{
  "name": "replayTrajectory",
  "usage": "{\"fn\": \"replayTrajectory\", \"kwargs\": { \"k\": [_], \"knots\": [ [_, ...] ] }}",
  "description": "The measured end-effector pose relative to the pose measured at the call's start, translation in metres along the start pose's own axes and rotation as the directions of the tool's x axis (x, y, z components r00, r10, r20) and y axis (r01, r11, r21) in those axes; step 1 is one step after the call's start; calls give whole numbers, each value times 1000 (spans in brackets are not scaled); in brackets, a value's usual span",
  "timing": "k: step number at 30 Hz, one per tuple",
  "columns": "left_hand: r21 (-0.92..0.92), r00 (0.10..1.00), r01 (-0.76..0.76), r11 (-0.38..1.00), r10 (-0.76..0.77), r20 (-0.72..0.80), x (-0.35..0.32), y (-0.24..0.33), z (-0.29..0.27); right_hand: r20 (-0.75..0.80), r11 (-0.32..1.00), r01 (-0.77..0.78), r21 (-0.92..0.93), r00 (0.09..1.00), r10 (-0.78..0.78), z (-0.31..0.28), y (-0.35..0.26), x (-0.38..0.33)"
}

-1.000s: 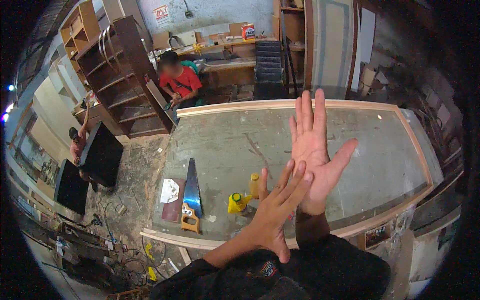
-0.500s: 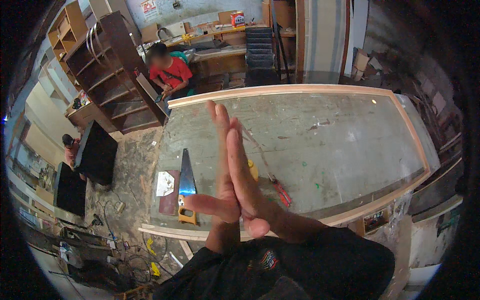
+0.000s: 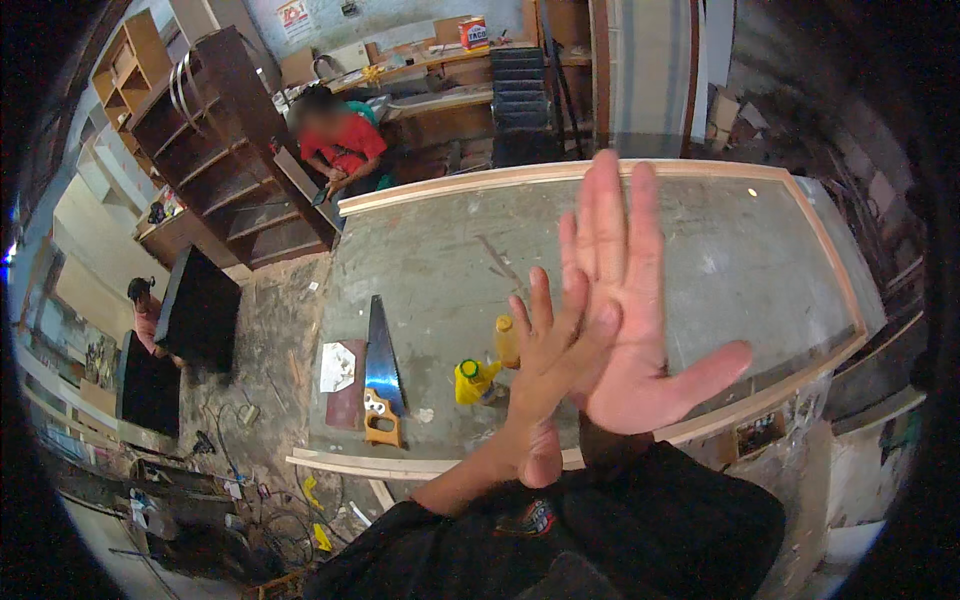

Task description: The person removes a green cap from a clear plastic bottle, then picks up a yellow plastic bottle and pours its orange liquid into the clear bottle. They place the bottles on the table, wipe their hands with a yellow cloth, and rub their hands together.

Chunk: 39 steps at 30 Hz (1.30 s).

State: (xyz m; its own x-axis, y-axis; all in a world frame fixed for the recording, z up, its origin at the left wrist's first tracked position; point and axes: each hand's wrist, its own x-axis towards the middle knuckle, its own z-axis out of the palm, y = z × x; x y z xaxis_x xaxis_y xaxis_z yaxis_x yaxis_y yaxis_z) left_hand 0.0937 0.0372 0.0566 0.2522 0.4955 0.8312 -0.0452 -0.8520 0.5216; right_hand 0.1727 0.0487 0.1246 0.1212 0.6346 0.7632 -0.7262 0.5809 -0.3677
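Both my hands are raised over a large grey-green worktable [image 3: 440, 240]. My right hand [image 3: 630, 310] is open with its palm toward me, fingers up and thumb out to the right. My left hand [image 3: 555, 365] lies across the near side of that palm, its fingers somewhat spread and touching it. I see nothing held in either hand. Just left of them stand a yellow bottle with a green cap [image 3: 472, 382] and a second yellowish bottle [image 3: 507, 342]. Farther left lies a handsaw [image 3: 380, 350] beside a dark red sheet [image 3: 345, 412] with a white crumpled piece [image 3: 338, 368] on it.
Pale wooden strips [image 3: 480, 180] run along the table's edges. A person in a red shirt [image 3: 345, 140] sits beyond the far left corner, near a dark shelf unit [image 3: 230, 150]. Another person [image 3: 145, 315] is by black panels [image 3: 200, 310] at left. Cables and yellow pieces litter the floor.
My hands were pressed palm to palm; they have shifted right and turned, so the right palm now faces me. The bottles now show more, and red-handled pliers seen before are hidden.
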Motion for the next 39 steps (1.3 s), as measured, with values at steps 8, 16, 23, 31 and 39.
{"fn": "replayTrajectory", "kwargs": {
  "k": [8, 16, 23, 31, 39],
  "knots": [
    [-56, 986, 86, 995, -77, 148, 14, -3, 4, -154, 924, 132, 358, 985, -82, -11, -26, 26],
    [-131, 991, 91, 987, -76, 114, 32, -13, 12, -112, 962, 235, 138, 969, -221, -6, 3, 23],
    [-208, 992, 122, 970, -128, -19, 52, -6, -4, 334, 957, 266, -119, 918, -213, -7, 44, 5],
    [-243, 931, -14, 970, -76, -357, 73, 14, -60, 565, 819, 276, -503, 822, 69, 6, 58, -30],
    [-119, 965, 83, 989, -109, -240, 42, 1, -36, 420, 855, 13, -519, 875, 242, -4, 30, -53]
  ]
}}
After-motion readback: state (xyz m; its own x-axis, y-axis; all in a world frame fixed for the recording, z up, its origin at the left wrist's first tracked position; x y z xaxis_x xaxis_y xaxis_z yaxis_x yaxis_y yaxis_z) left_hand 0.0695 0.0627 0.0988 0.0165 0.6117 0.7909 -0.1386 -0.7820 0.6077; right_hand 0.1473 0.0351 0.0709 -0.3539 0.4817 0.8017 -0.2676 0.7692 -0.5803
